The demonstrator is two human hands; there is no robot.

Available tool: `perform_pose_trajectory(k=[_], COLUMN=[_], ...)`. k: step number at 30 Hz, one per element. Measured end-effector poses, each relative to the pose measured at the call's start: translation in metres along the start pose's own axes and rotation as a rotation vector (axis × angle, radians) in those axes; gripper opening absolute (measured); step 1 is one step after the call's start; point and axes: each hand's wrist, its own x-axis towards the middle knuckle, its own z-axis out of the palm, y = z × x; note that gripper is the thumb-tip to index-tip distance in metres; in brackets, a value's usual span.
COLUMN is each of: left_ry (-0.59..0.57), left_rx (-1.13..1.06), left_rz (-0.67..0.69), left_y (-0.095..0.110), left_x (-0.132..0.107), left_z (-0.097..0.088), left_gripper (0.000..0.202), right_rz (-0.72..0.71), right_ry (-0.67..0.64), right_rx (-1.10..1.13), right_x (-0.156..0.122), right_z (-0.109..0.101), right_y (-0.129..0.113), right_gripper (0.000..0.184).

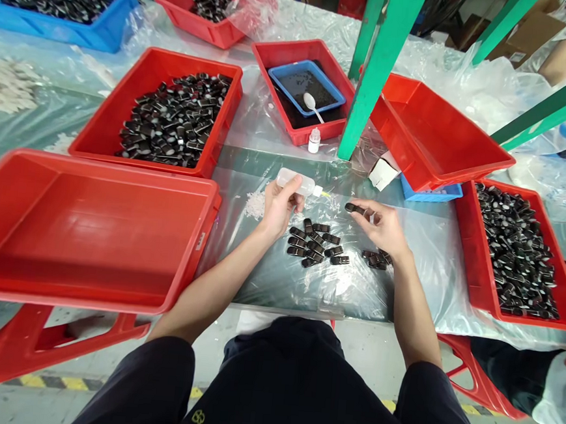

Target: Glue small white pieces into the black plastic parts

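Note:
My left hand is closed around a translucent squeeze bottle, which lies tilted with its thin yellowish nozzle tip toward the right. Between the fingertips of my right hand is a small glossy black plastic piece, held a short way from the nozzle. Below and between the hands, a loose group of similar black pieces lies on the plastic-covered table. A smaller cluster of black pieces sits under my right wrist, partly hidden by it. White scraps lie beside my left hand.
Red bins of black pieces stand at left and right. An empty red bin is near left; another rests tilted behind the green post. A small white bottle stands before a blue tray with a spoon.

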Motion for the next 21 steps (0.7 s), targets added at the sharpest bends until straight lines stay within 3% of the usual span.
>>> perform_pose_trajectory(k=[4, 9, 11, 16, 21], left_ry=[0.007, 0.017, 0.028, 0.031, 0.041], left_rx=[0.007, 0.007, -0.003, -0.021, -0.019], left_rz=[0.005, 0.013, 0.009, -0.006, -0.004], left_y=[-0.002, -0.002, -0.001, 0.000, 0.001], left_x=[0.001, 0.001, 0.001, -0.001, 0.000], left_z=[-0.001, -0.001, -0.001, 0.001, 0.000], left_gripper=[0.054, 0.055, 0.055, 0.053, 0.050], right_rz=[-0.010, -0.086, 0.008, 0.433, 0.353], right_ry=[-0.214, -0.238, -0.297, -0.565, -0.571], right_rx=[-0.116, -0.249, -0.290, -0.452, -0.585], right_x=[-0.001, -0.005, -0.008, -0.015, -0.020], right_z=[0.001, -0.009, -0.024, -0.054, -0.057], right_y=[0.000, -0.007, -0.010, -0.024, -0.052], right_gripper=[0.021, 0.019, 0.019, 0.021, 0.023])
